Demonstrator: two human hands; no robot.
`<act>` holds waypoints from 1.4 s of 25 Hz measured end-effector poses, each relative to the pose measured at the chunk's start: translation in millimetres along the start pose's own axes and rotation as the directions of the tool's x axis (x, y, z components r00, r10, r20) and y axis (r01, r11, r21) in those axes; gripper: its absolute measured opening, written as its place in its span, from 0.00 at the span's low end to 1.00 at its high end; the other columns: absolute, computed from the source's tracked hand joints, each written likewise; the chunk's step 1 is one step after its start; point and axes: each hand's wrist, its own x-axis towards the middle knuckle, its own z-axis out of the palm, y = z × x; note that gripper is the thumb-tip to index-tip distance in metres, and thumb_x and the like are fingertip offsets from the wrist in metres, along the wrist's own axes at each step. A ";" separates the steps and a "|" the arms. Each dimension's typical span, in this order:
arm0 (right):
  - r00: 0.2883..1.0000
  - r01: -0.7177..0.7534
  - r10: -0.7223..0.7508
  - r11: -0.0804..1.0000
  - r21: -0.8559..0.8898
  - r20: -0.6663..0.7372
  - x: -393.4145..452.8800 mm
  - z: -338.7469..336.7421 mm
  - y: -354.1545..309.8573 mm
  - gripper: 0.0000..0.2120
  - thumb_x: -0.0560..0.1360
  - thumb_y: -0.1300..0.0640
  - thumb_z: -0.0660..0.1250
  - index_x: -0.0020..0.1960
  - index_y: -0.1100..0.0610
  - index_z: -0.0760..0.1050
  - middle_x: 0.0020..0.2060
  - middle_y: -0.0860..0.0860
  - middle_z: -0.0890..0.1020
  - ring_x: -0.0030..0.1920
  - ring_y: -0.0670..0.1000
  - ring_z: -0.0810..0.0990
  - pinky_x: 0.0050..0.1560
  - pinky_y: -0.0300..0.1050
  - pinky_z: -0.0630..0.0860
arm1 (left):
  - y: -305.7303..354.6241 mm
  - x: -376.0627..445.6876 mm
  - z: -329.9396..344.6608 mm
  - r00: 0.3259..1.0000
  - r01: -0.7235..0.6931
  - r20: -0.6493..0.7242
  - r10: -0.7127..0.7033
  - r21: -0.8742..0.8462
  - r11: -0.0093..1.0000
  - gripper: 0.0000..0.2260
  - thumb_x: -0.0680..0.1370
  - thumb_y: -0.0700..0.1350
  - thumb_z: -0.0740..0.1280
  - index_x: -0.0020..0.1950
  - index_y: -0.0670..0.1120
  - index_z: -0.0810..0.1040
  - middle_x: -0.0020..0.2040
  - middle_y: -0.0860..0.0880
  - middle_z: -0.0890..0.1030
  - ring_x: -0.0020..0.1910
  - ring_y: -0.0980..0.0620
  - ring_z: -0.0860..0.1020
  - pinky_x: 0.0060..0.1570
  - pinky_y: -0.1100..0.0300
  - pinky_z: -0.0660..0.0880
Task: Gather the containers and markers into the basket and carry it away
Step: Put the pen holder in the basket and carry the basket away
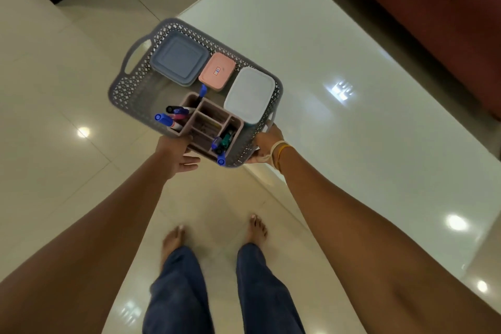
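Observation:
A grey lattice basket (127, 89) is held in the air over the floor and the table's corner. Inside lie a blue square container (179, 60), a small pink container (217, 71) and a white container (249, 95). A pinkish divided organiser (214, 122) holds several markers (173, 116) with blue, black and green caps. My left hand (180, 156) supports the basket's near edge from below, fingers under it. My right hand (267, 145), with bands at the wrist, grips the basket's right handle.
A glossy white table (339, 76) fills the right side, its corner near the basket. A reddish-brown sofa (447, 8) stands beyond it. The floor is beige tile (54, 116); my bare feet (173, 238) stand on it below. A dark strip runs along the wall at upper left.

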 end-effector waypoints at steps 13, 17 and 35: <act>0.992 -0.130 0.125 0.949 0.289 0.035 -113.5 161.8 130.0 0.30 0.72 0.76 0.63 0.65 0.48 0.67 0.52 0.61 0.80 0.38 0.65 0.82 0.36 0.63 0.81 | -75.4 -24.8 -193.7 0.985 -0.127 0.129 0.112 0.114 0.985 0.16 0.77 0.31 0.66 0.63 0.40 0.69 0.56 0.39 0.78 0.40 0.39 0.81 0.33 0.47 0.82; 0.990 -0.137 0.135 0.950 0.280 0.028 -124.2 202.0 166.7 0.26 0.73 0.74 0.64 0.60 0.48 0.67 0.52 0.62 0.81 0.40 0.68 0.84 0.36 0.67 0.80 | -108.7 -15.3 -233.0 0.990 -0.068 0.131 0.053 0.110 0.992 0.17 0.77 0.30 0.64 0.64 0.41 0.70 0.58 0.40 0.78 0.44 0.39 0.81 0.36 0.49 0.80; 0.967 -0.067 0.234 0.620 0.782 -0.103 -23.4 267.7 258.3 0.28 0.75 0.75 0.55 0.69 0.52 0.68 0.66 0.60 0.75 0.59 0.69 0.77 0.44 0.72 0.76 | -180.7 100.5 -203.7 0.938 -0.236 0.329 0.108 0.377 0.896 0.39 0.78 0.38 0.67 0.77 0.63 0.46 0.75 0.48 0.67 0.60 0.40 0.77 0.53 0.41 0.76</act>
